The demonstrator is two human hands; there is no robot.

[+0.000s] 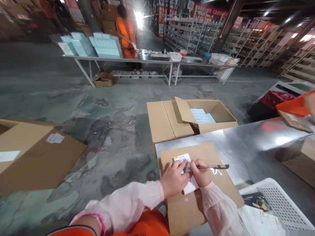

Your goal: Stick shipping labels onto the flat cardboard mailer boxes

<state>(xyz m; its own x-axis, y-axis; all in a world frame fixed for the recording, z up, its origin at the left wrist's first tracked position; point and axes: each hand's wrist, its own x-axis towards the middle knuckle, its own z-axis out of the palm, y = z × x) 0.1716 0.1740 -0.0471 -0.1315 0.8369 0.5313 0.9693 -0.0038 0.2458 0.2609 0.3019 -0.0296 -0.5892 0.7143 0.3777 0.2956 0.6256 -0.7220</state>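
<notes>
A pen [216, 167] sticks out to the right from my right hand [201, 173], which is closed around it. Under my hands lies a stack of white paper slips [191, 188], with a yellow mark and print at its top end. My left hand [175, 178] rests on the slips with its fingers stretched over them, close to the pen's tip. The tip itself is hidden between my hands. The slips lie on a flat brown cardboard box [182, 216] with white marks on its right side.
The box lies on a metal table [236, 157]. A white perforated basket [280, 196] with printed papers stands right. Beyond the edge, an open carton [169, 121] holds light blue boxes. Another carton [31, 157] is left. A co-worker's orange sleeve [292, 103] shows right; a person [125, 31] stands behind a far table.
</notes>
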